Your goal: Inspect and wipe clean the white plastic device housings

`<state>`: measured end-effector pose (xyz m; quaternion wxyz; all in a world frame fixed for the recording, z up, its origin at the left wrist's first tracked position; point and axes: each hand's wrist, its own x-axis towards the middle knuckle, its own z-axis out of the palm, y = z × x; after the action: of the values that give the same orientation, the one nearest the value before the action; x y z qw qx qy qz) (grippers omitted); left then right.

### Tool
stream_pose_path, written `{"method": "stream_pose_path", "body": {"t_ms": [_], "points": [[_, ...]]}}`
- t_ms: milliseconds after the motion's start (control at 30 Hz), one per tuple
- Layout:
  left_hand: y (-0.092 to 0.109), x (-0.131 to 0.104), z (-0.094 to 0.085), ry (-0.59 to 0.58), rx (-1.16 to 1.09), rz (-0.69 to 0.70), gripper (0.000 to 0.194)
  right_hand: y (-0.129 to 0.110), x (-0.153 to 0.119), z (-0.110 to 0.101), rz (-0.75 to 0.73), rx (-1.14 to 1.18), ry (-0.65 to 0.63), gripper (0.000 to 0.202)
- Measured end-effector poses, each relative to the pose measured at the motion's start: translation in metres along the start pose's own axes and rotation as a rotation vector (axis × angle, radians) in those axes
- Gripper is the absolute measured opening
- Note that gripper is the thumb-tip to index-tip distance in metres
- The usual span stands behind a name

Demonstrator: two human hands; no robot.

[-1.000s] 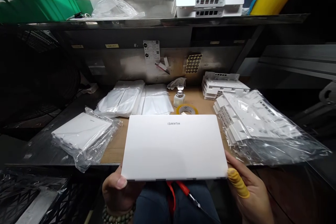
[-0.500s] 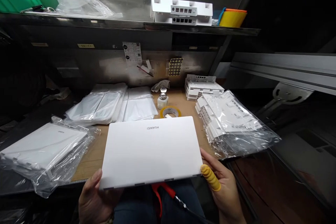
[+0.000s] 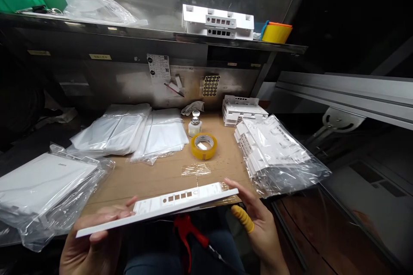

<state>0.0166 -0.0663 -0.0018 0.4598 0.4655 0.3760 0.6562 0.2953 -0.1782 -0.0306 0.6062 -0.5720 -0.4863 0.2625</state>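
Observation:
A white plastic router cover (image 3: 190, 203) is held nearly edge-on above the table's front edge. Its row of port cutouts faces up and away from me. My left hand (image 3: 93, 236) grips the left end, thumb below and fingers on top. At the right end, my right hand (image 3: 254, 219) has its fingers against the far side of the cover. A yellow finger cot (image 3: 242, 219) wraps that hand's thumb, which sits just below the edge. Under the cover, a red-handled tool (image 3: 190, 234) with a hose lies at my lap.
Bagged white covers lie left (image 3: 41, 180) and right (image 3: 271, 146). Behind are flat plastic bags (image 3: 112, 131), a tape roll (image 3: 204, 146), a pump bottle (image 3: 195, 125) and stacked covers (image 3: 243, 109). A shelf (image 3: 155, 32) overhangs the back; a metal rail (image 3: 348, 99) runs along the right.
The cover has tilted from its flat lettered face to nearly edge-on and come lower, its left end dropping nearer me. Both hands turned with it. The tape roll now shows fully.

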Motion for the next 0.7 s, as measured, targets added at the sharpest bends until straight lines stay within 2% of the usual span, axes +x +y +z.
{"method": "stream_pose_path", "body": {"t_ms": [133,233,433,700], "points": [[-0.002,-0.001,0.002,-0.139,0.057,0.148,0.017,-0.007,-0.003,0.004,-0.117,-0.02,0.105,0.038],[-0.005,-0.002,0.0,-0.223,0.06,0.181,0.015,-0.01,-0.003,0.006,-0.115,-0.02,0.157,0.029],[-0.004,-0.001,0.001,-0.261,0.039,0.201,0.017,-0.004,-0.004,0.005,-0.116,-0.032,0.181,0.028],[-0.005,-0.002,0.004,-0.276,0.028,0.207,0.019,0.013,-0.009,0.001,-0.029,-0.033,0.21,0.03]]}}
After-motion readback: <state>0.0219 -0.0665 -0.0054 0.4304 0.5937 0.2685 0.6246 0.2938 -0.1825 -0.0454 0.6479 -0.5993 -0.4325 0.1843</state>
